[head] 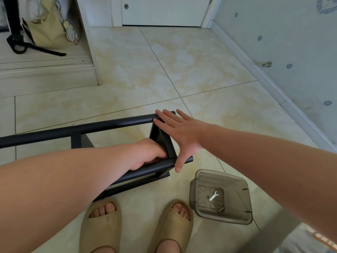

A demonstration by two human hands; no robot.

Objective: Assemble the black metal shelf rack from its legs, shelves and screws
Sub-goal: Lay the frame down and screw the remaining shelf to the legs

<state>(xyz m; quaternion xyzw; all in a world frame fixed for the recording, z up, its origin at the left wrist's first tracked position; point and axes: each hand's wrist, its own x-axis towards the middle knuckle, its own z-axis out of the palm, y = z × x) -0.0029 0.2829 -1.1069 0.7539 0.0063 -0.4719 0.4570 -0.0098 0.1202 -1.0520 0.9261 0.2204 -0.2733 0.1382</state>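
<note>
Head view looks down on both hands at the right end of the black rack (116, 187), which lies on its side on the tiled floor (182, 61). The left hand (147, 154) is clenched around the near leg (145, 172), its fingers curled down where a shelf panel (160, 137) meets that tube. The right hand (179, 136) is spread flat with straight fingers: its fingertips rest on the end of the far leg (109, 124) and its thumb lies across the end of the near leg, so the palm spans the shelf panel between the two tubes and grasps nothing. A small screw head (73, 125) sits on top of the far leg, well left of the hands. Just right of the rack and nearer the person stands a smoky clear plastic container (237, 181) holding a small silver wrench (213, 195) and a loose screw (221, 209). Two feet in tan slippers (99, 227) stand at the near edge, beside the rack's near leg. At the far left a pale canvas bag (49, 28) rests on a raised step, a white door (164, 10) closes the far end, and a patterned wall (282, 33) with a metal doorstop (266, 64) runs along the right.
</note>
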